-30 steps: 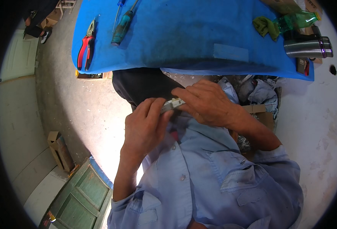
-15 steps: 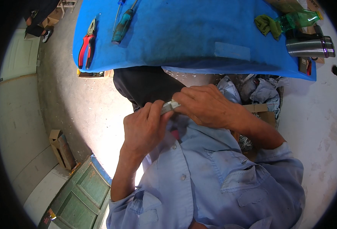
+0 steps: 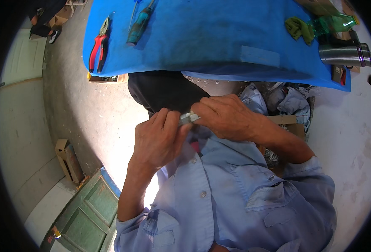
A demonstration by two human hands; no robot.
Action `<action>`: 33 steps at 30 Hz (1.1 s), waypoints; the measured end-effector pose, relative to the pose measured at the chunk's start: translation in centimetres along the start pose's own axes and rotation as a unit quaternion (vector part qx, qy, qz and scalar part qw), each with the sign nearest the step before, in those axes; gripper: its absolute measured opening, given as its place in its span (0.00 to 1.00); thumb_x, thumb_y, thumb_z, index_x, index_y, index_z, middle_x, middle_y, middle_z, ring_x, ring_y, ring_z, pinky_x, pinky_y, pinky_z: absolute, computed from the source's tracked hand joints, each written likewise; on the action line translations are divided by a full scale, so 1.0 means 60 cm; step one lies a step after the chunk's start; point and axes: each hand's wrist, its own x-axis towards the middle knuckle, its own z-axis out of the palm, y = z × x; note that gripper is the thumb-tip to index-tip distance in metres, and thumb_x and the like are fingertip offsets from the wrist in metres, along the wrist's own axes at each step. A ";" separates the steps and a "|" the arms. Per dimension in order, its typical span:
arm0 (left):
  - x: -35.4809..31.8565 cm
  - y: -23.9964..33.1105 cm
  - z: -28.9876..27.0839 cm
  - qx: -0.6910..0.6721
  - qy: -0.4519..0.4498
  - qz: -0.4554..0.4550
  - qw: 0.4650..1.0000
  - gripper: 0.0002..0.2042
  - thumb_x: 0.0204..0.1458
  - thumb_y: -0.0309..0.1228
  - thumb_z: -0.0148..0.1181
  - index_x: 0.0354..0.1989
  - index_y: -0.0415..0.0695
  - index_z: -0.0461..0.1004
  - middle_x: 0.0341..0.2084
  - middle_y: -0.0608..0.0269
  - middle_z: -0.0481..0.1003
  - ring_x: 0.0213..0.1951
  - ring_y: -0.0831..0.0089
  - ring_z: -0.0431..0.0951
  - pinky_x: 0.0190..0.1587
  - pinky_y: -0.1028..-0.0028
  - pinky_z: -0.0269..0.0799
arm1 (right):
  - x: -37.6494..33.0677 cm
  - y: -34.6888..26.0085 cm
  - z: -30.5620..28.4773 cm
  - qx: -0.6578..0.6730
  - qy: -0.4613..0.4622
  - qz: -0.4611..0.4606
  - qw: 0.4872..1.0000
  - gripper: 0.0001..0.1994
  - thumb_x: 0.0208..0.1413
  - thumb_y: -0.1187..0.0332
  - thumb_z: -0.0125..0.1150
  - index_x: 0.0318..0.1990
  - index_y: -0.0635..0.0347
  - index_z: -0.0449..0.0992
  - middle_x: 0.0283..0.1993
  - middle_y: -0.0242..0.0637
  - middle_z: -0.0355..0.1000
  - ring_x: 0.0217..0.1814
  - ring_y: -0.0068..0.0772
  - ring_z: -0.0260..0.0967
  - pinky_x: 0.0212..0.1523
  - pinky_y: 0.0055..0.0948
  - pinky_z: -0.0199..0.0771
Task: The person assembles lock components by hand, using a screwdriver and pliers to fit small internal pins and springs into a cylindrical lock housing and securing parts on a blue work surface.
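Note:
Above my lap, a small pale grey-white piece is held between my two hands; its exact kind does not show, as fingers cover both ends. My left hand grips the left end, thumb and fingers closed. On the other end my right hand is closed, knuckles up. Beyond them, on the blue-covered table, lie red-and-black pliers and a screwdriver with a teal handle, both apart from my hands.
A green cloth, a green plastic bottle and a steel flask lie at the table's right end. Crumpled bags fill a box below. A cardboard box stands at left, near a green panelled piece. Another person's leg shows far left.
The view has shifted slightly, so the table and tools sit a little higher and further right. My left hand has moved slightly; both hands keep hold of the pale piece.

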 end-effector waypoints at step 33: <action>0.014 -0.002 0.068 0.013 0.094 -0.107 0.990 0.14 0.64 0.36 0.63 0.31 0.45 0.66 0.18 0.57 0.68 0.16 0.59 0.72 0.19 0.65 0.63 | 0.009 0.044 0.081 0.036 0.144 0.054 0.987 0.10 0.57 0.71 0.68 0.43 0.61 0.73 0.31 0.40 0.74 0.31 0.48 0.76 0.28 0.42 0.74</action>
